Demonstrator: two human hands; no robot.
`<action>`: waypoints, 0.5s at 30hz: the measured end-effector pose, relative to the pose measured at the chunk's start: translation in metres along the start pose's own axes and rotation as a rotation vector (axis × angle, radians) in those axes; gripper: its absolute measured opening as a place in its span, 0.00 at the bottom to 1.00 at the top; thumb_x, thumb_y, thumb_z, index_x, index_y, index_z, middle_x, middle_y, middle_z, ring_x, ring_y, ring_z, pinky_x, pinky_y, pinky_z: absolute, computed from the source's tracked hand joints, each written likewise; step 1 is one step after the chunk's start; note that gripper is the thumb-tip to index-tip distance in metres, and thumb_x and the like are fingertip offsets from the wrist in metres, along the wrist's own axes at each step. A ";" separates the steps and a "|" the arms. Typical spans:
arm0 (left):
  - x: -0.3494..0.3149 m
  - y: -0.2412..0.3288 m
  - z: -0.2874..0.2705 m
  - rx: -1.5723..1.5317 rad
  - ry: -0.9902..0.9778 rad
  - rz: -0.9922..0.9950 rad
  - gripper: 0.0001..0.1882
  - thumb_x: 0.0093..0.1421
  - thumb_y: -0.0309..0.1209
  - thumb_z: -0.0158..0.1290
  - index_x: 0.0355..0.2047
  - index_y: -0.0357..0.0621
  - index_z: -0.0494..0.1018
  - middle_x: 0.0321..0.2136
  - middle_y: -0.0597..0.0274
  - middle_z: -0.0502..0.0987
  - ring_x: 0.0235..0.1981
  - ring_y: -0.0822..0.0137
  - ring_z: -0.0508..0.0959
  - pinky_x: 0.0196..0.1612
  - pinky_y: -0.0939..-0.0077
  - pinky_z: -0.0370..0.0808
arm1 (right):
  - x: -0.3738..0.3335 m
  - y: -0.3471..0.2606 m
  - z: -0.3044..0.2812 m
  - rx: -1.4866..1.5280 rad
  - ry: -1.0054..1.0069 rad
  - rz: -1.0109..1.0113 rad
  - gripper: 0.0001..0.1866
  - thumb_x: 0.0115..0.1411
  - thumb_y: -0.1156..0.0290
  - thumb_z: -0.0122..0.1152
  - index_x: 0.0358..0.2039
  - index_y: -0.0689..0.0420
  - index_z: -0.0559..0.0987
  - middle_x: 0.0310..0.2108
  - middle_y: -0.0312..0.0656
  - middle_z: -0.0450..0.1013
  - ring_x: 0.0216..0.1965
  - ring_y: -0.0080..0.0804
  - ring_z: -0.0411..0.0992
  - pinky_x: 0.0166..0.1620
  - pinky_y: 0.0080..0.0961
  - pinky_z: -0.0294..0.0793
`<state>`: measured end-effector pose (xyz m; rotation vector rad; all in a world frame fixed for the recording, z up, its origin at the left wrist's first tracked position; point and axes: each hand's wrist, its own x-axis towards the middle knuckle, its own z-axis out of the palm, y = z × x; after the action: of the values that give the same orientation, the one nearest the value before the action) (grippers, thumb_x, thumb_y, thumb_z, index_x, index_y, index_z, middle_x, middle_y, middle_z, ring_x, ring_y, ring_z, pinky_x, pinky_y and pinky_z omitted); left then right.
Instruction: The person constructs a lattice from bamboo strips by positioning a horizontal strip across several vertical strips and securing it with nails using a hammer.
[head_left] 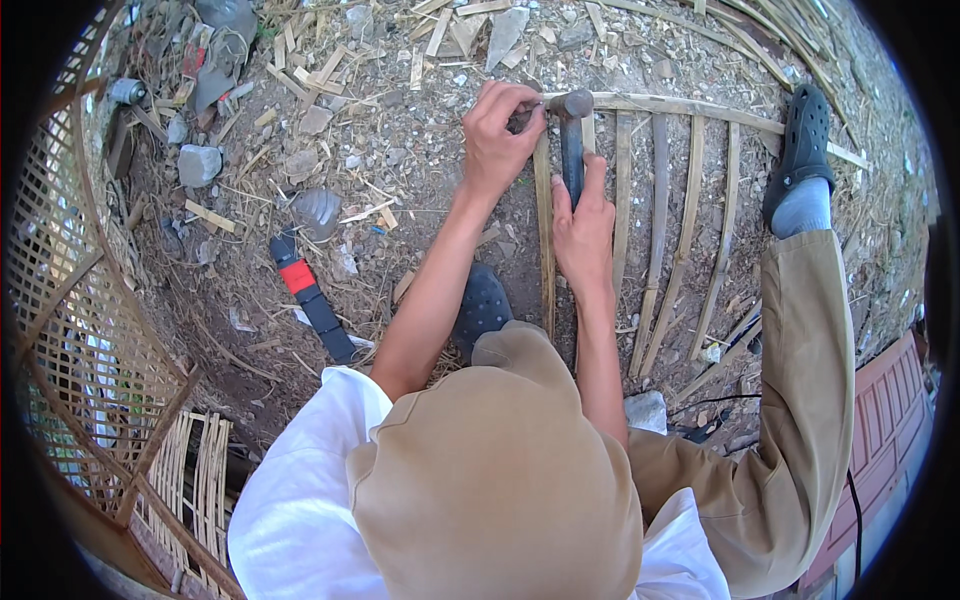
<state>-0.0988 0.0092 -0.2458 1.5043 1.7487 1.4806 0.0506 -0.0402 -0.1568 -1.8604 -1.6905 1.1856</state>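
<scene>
My right hand (583, 228) is closed around the dark handle of a hammer (572, 104). The hammer's metal head rests over or just above a thin wooden crosspiece (680, 104), near its left end. Beside that head, my left hand (503, 128) has its fingers pinched together at the slat joint; whatever they hold is too small or hidden to make out. Several long wooden slats (690, 220) run from the crosspiece toward me, side by side with gaps between. One slat (544, 230) lies directly below my left fingertips, between my two forearms.
My clog-shod foot (803, 130) stands by the crosspiece's right end; the other shoe (483, 308) is below my left wrist. A black strap-like object with a red band (318, 308), stones (200, 165) and wood scraps litter the dirt. Lattice (90, 330) stands left.
</scene>
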 end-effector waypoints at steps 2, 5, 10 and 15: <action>0.000 0.000 0.000 -0.004 0.015 0.002 0.11 0.56 0.16 0.68 0.38 0.37 0.84 0.35 0.57 0.85 0.34 0.62 0.83 0.39 0.69 0.83 | 0.001 -0.002 -0.002 -0.002 -0.008 0.019 0.22 0.77 0.72 0.59 0.67 0.58 0.66 0.26 0.70 0.77 0.35 0.77 0.80 0.31 0.61 0.72; 0.000 0.002 -0.002 -0.027 0.017 -0.043 0.11 0.55 0.15 0.68 0.39 0.38 0.84 0.36 0.58 0.85 0.34 0.62 0.83 0.39 0.68 0.83 | 0.001 -0.005 -0.004 -0.006 -0.017 0.050 0.22 0.77 0.72 0.59 0.67 0.58 0.66 0.26 0.70 0.77 0.34 0.76 0.80 0.31 0.60 0.72; 0.001 -0.002 0.000 -0.061 0.042 -0.018 0.11 0.57 0.11 0.64 0.38 0.38 0.85 0.36 0.57 0.85 0.36 0.61 0.85 0.39 0.68 0.83 | 0.001 0.001 -0.001 -0.004 0.002 0.014 0.23 0.77 0.72 0.59 0.68 0.58 0.66 0.27 0.70 0.77 0.35 0.76 0.80 0.32 0.59 0.73; -0.002 -0.001 0.000 -0.052 0.070 -0.096 0.11 0.57 0.10 0.63 0.37 0.37 0.86 0.36 0.55 0.85 0.35 0.61 0.87 0.38 0.69 0.84 | 0.001 0.001 -0.001 -0.001 0.010 0.003 0.24 0.77 0.72 0.60 0.69 0.57 0.66 0.28 0.71 0.78 0.36 0.76 0.80 0.33 0.59 0.74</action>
<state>-0.0985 0.0082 -0.2477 1.3383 1.7820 1.5350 0.0513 -0.0393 -0.1572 -1.8676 -1.6831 1.1747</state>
